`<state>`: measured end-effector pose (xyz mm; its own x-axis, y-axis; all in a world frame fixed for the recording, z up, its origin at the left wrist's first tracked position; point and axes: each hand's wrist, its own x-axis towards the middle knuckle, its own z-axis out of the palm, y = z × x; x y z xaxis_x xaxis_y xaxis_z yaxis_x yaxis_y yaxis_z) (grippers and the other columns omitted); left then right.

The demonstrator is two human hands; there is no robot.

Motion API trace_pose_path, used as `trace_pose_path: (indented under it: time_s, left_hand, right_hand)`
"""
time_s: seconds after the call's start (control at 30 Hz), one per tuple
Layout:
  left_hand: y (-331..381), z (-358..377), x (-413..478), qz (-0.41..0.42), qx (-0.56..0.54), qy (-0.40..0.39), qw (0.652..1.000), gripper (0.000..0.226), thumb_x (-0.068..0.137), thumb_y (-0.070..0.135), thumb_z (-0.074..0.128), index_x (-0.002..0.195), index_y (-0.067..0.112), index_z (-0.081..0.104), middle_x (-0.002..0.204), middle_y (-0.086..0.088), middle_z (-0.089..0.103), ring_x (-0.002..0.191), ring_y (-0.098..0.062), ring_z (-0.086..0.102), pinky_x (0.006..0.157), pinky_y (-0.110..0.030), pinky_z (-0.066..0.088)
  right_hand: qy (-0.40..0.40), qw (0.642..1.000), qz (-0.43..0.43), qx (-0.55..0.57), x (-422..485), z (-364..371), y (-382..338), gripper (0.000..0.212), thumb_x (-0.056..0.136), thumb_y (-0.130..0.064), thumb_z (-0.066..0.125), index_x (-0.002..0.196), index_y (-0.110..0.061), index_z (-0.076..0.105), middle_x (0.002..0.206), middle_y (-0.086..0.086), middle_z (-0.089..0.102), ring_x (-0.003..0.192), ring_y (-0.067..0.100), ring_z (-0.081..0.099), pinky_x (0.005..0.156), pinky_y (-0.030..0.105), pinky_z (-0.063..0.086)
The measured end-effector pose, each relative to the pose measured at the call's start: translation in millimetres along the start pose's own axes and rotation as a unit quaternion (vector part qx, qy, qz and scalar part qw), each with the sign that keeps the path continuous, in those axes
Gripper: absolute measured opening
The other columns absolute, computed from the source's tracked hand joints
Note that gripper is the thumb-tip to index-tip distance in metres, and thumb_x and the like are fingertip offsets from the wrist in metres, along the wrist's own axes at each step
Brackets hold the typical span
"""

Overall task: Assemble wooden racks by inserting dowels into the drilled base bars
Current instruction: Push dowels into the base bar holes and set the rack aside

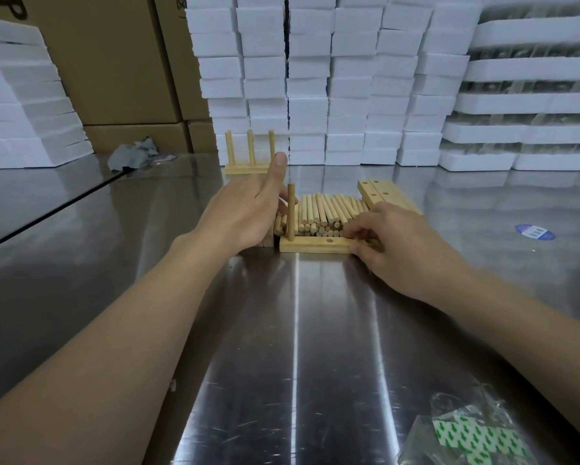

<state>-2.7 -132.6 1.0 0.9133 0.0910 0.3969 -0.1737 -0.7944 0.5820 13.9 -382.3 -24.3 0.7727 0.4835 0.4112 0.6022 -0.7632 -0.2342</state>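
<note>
The base bar [315,245] lies flat on the metal table [298,347] straight in front of me, its long side towards me. One dowel [291,209] stands upright in the hole at its left end, and the middle hole [330,240] is bare. My right hand [396,243] grips the bar's right end, thumb against the front face and curled fingers over the top, so that end is covered. My left hand [245,213] sits just left of the standing dowel with the thumb stuck straight up and clear of it. The fingers are mostly hidden behind the back of the hand, and I cannot tell whether they hold the dowel or only lie near it.

Directly behind the bar is a pile of loose dowels [328,211], their cut ends facing me. To the pile's right, touching it, lie spare drilled bars [382,194]. Farther back on the left stands a finished rack [250,156] with three dowels.

Stacks of white foam blocks [315,78] line the far edge, with cardboard boxes [114,62] to their left. A clear bag of green-and-white pads [466,434] lies near my right forearm.
</note>
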Motion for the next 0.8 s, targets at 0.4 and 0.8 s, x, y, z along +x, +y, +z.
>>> trace_pose_path:
  time_s: [0.4,0.8]
  left_hand:
    - [5.5,-1.4,-2.8,0.010,-0.100,-0.076,0.992,0.095,0.083,0.099,0.015,0.116,0.040,0.080,0.114,0.025,0.065,0.112,0.002,0.052,0.111,-0.041,0.037]
    - [-0.2,7.0,-1.6,0.010,-0.031,-0.096,0.995,0.107,0.077,0.103,0.003,0.113,0.041,0.082,0.144,0.009,0.064,0.134,-0.008,0.049,0.108,-0.036,0.027]
  right_hand:
    - [0.023,1.000,-0.005,0.015,-0.3,-1.0,-1.0,0.026,0.095,-0.039,0.073,0.121,-0.035,0.070,0.108,-0.011,0.054,0.103,0.011,0.052,0.084,0.031,0.045]
    - [0.115,0.992,0.018,-0.047,8.1,2.8,1.3,0.032,0.097,-0.047,0.067,0.124,-0.030,0.070,0.124,-0.003,0.059,0.123,0.019,0.044,0.100,0.039,0.043]
